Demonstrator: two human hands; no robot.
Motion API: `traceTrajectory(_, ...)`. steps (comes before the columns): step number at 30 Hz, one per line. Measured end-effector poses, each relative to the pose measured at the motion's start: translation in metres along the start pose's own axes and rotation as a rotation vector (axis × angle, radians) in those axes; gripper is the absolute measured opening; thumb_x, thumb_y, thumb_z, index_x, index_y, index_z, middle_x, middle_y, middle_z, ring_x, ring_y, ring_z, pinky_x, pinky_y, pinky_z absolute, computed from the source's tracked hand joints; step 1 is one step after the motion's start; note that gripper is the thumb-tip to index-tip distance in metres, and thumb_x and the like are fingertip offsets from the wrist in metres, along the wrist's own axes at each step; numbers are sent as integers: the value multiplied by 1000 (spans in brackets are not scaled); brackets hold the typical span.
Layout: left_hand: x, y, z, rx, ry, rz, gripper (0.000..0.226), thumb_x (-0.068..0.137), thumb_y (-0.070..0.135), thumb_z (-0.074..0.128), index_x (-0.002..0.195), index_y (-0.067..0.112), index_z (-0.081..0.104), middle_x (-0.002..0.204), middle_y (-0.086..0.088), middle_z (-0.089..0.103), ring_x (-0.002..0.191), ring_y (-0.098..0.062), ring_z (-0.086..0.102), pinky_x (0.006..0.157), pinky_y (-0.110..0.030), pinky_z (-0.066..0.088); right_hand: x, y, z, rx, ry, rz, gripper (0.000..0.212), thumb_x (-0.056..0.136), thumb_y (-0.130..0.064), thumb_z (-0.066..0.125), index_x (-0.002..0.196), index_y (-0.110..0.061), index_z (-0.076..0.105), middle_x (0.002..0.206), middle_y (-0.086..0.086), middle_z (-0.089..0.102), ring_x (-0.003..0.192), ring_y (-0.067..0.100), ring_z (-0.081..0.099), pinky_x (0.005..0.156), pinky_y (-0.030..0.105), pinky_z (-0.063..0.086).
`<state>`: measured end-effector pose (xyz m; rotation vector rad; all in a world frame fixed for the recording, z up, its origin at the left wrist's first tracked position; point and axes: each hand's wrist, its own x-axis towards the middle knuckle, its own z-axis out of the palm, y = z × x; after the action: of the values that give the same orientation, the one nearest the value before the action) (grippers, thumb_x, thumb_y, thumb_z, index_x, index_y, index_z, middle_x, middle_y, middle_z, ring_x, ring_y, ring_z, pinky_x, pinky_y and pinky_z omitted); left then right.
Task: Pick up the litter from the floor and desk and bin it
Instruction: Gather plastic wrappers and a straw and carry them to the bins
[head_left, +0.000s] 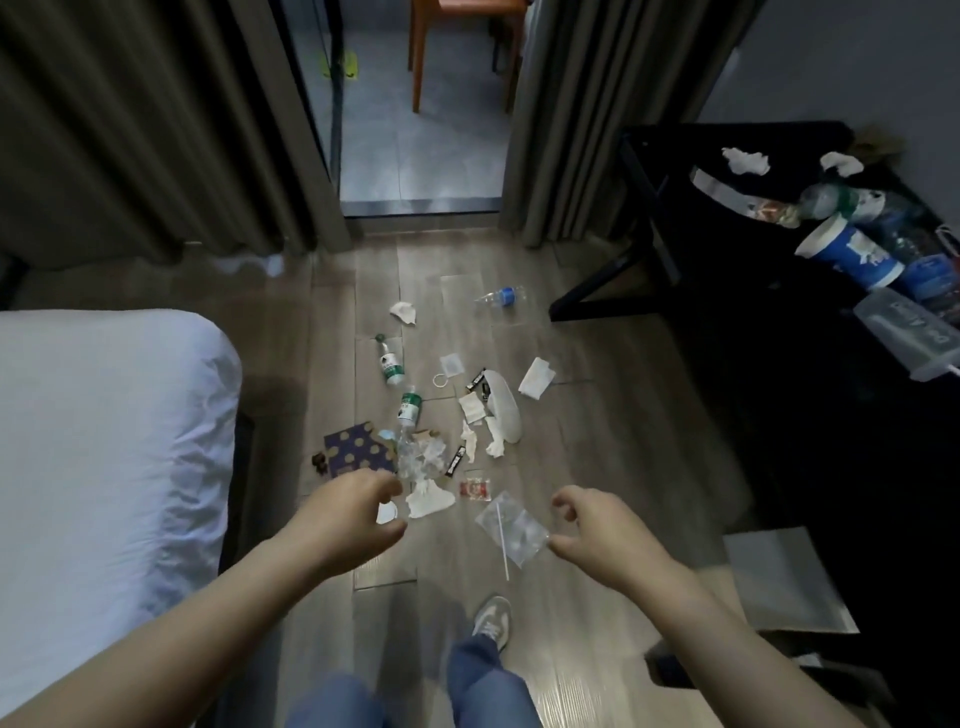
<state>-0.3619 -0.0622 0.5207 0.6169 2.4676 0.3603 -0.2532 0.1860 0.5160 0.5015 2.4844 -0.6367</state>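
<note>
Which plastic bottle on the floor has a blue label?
The farthest bottle, lying by the black desk; the middle bottle and nearer bottle have green labels.

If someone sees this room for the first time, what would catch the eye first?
First, the wooden floor in the middle, strewn with crumpled tissues, green-labelled bottles and a clear plastic bag. Next, the left hand and right hand, both empty, reach out above it. A blue-and-white cup stands out on the cluttered dark desk at right.
</note>
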Motion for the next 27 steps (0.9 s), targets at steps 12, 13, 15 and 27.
traceTrajectory(12,166,-38,94,50,-145,-43,38,85,34,62,120,20,59,117,2,63,103,-14,59,82,-27,48,161,76,79,98,-60,189,49,86,-34,58,129,-13,53,124,12,59,113,28,57,92,34,48)
traceTrajectory(13,178,-46,107,51,-152,-44,38,85,33,62,120,20,59,118,1,63,103,-15,59,82,-27,48,174,81,94,111,-57,209,48,86,-35,57,129,-13,53,124,12,58,113,29,57,91,34,48)
traceTrajectory(15,203,-66,136,61,-168,-44,38,85,32,62,120,19,59,118,0,62,103,-16,59,83,-28,49,201,93,126,135,-57,243,46,86,-31,55,128,-13,53,124,13,57,111,30,58,88,33,48)
traceTrajectory(27,365,-194,357,164,-203,39,44,86,34,62,127,22,55,123,3,61,108,-15,59,86,-27,50,388,179,356,147,-61,281,53,82,-26,59,132,-13,47,136,11,49,120,28,52,94,32,45)
